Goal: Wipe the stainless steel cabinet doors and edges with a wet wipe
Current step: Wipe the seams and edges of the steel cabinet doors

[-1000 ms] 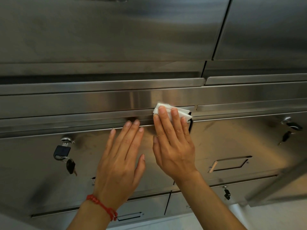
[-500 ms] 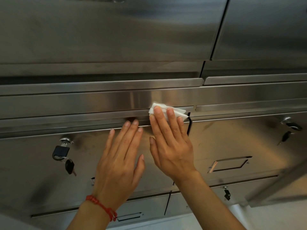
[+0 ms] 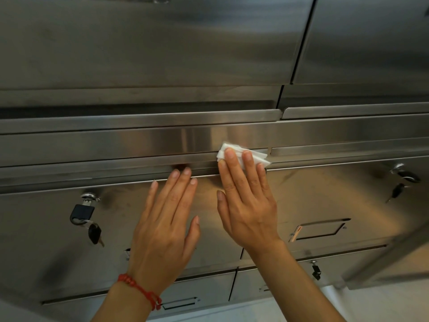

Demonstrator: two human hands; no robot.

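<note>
Right hand [image 3: 249,205] slid wet wipe [image 3: 253,156] rightward (slightly) — left hand [image 3: 162,228] unmoved.

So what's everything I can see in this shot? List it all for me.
folded white wet wipe: one, white, on the ledge above the doors, under the right fingers
stainless steel cabinet doors: several, silver, filling the view
black-capped keys in the left lock: one bunch, black, left door
black key in the right lock: one, black, right door
red bead bracelet: one, red, left wrist
left hand: flat on the door
right hand: pressing the wipe
</note>
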